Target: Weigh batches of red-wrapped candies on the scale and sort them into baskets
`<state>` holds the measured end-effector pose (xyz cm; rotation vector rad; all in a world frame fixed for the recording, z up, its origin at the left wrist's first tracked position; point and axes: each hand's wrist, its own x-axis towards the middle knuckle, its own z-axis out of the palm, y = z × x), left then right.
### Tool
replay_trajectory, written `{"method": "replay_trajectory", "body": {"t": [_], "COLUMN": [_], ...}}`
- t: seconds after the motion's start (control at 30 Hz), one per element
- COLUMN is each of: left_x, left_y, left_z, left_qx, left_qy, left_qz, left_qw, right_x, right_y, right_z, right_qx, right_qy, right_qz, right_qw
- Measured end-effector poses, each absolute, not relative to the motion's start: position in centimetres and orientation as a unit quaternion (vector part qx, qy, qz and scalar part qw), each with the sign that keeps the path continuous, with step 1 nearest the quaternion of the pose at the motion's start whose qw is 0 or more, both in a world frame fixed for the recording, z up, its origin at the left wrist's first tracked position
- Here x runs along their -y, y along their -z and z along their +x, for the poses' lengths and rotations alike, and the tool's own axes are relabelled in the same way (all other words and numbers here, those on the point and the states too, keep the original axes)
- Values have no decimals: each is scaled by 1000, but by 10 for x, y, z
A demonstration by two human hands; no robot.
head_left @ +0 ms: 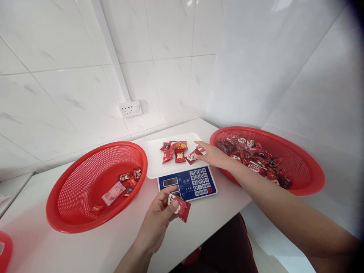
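My left hand (162, 212) is closed on a red candy packet (179, 207), pinched between thumb and fingers in front of the scale's display. My right hand (212, 153) reaches over the right side of the white scale tray (152, 163), its fingers apart. Its thumb is at the edge of a dark red and white candy (192, 156); whether it presses on it I cannot tell. Beside that candy lie several red wrapped candies, among them a larger red and yellow packet (178, 145). Below the tray is the scale's blue keypad panel (186, 184); its digits are too blurred to read.
On the left stands a red perforated basket (76, 178) with a pink packet (113, 193) and several small candies. Another red basket (307, 178), holding many candies, is at the right beneath my forearm. A wall socket (130, 109) is behind the white table (113, 242).
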<state>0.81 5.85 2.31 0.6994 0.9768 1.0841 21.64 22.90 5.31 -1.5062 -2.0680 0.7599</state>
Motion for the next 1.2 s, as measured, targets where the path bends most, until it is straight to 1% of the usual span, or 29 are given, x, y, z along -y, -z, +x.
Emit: {"method": "replay_trajectory", "body": {"t": [0.07, 0.2, 0.37, 0.47, 0.53, 0.6, 0.67, 0.7, 0.77, 0.83, 0.9, 0.97, 1.07, 1.2], "left_x": [-53, -38, -22, -19, -18, -19, -20, -20, -21, -22, -24, -26, -28, -30], "left_y": [-21, -13, -7, -5, -3, 0, 3, 5, 8, 10, 10, 10, 11, 16], "left_z": [0, -13, -16, -13, -12, -10, -7, -6, -2, 4, 10, 16, 25, 34], "left_qx": [-457, -477, -501, -503, -494, -486, -478, -475, -477, -496, -525, -539, -531, -535], "left_qy": [-477, -446, -401, -393, -391, -387, -384, -382, -381, -383, -381, -371, -355, -350], "left_qz": [318, 328, 344, 344, 344, 343, 343, 344, 356, 384, 412, 430, 436, 447], "left_qw": [680, 682, 685, 689, 696, 704, 712, 714, 707, 678, 639, 622, 635, 626], "right_x": [-230, -221, -224, -224, -214, -193, -165, -149, -120, -95, -78, -67, -60, -59], "right_y": [-46, -36, -28, -25, -26, -28, -28, -26, -20, -10, 1, 11, 23, 31], "right_z": [218, 211, 198, 196, 197, 200, 203, 204, 204, 203, 200, 197, 197, 205], "right_qx": [782, 816, 833, 820, 801, 777, 752, 746, 737, 725, 706, 678, 627, 612], "right_qy": [-220, -206, -162, -143, -151, -193, -269, -312, -413, -498, -563, -604, -644, -657], "right_qz": [-542, -506, -494, -508, -508, -498, -489, -485, -463, -429, -399, -394, -413, -412], "right_qw": [215, 188, 191, 224, 277, 332, 352, 332, 267, 205, 162, 143, 146, 156]}}
